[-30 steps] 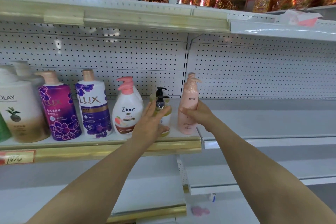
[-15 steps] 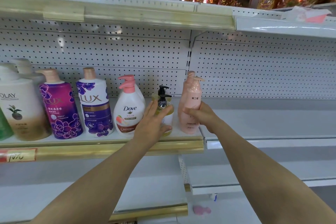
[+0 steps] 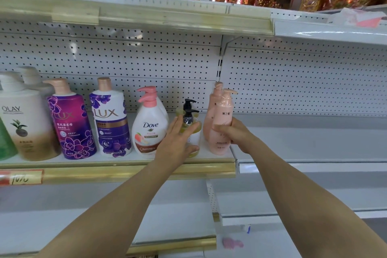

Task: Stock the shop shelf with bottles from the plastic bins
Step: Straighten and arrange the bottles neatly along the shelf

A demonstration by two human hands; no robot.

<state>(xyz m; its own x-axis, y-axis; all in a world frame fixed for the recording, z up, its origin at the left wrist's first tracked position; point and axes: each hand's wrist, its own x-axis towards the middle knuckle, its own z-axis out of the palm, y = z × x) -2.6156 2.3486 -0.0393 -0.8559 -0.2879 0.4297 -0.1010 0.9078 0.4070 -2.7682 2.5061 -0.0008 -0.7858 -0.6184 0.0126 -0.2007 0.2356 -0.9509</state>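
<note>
A yellow bottle with a black pump (image 3: 189, 120) stands near the front of the middle shelf (image 3: 117, 170). My left hand (image 3: 177, 144) wraps its lower part, fingers spread over the front. Just to its right stands a pink pump bottle (image 3: 223, 111), with a second pink bottle close behind it. My right hand (image 3: 232, 134) grips the front pink bottle around its middle. Both bottles rest upright on the shelf. To the left stand a white Dove bottle (image 3: 149, 125) and two purple Lux bottles (image 3: 111, 119).
An Olay bottle (image 3: 23, 119) and a green one stand at far left. The gold shelf lip carries a price tag (image 3: 21, 177). The grey shelf section (image 3: 314, 144) to the right holds nothing. Another shelf (image 3: 136, 14) hangs overhead, with lower shelves below.
The view has drifted slightly. My right hand has slid the front pink bottle a little forward and right, showing the second pink bottle behind. My left hand stays on the yellow bottle.
</note>
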